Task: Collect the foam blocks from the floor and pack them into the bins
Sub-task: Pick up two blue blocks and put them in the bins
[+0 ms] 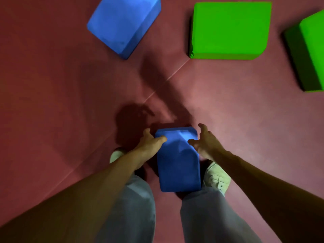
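A blue foam block (177,165) stands on the dark red floor between my two feet. My left hand (150,142) is at its upper left corner, the thumb lying on the top face and the fingers reaching down the left side. My right hand (205,144) is at the upper right corner with its fingers spread wide, thumb over the top face; I cannot tell whether it touches the block. Neither hand is curled round the block. No bin is in view.
A second blue block (124,25) lies on the floor at the top left. A green block (229,28) lies at the top right, another green block (310,53) at the right edge. My shoes (217,176) flank the near block. Seams cross the floor mat (52,85).
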